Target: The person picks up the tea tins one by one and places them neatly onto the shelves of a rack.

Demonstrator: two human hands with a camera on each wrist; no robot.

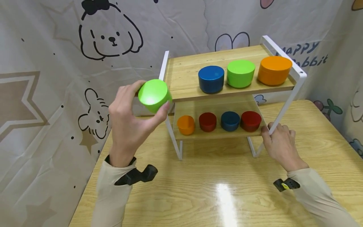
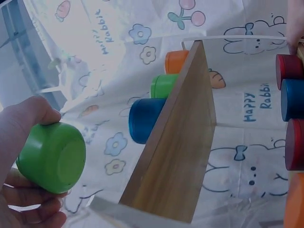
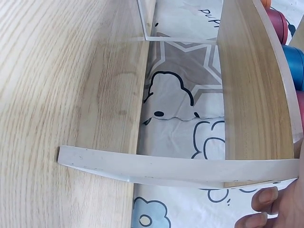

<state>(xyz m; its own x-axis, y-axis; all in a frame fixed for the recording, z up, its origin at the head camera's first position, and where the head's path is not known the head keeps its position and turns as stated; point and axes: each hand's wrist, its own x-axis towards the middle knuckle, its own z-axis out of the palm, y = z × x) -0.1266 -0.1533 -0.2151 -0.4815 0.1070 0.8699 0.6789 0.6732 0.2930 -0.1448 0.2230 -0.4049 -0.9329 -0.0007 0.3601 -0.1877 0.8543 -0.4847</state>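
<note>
My left hand [image 1: 130,116] holds a round green tin [image 1: 153,94] between thumb and fingers, raised just left of the two-tier shelf's top board [image 1: 193,71]. In the left wrist view the green tin [image 2: 54,156] shows its base. My right hand [image 1: 280,143] grips the white frame [image 1: 285,107] of the shelf at its lower right, by the lower board. On the top board stand a blue tin [image 1: 211,79], another green tin [image 1: 240,74] and an orange tin [image 1: 274,71]. The lower board bears a small orange tin [image 1: 185,125], two red tins [image 1: 208,122] and a blue tin [image 1: 230,121].
The shelf stands on a light wooden table [image 1: 181,189]. Behind it and to the left hangs a pale curtain [image 1: 181,25] with cartoon prints. White metal legs [image 1: 176,148] touch the table below the lower board.
</note>
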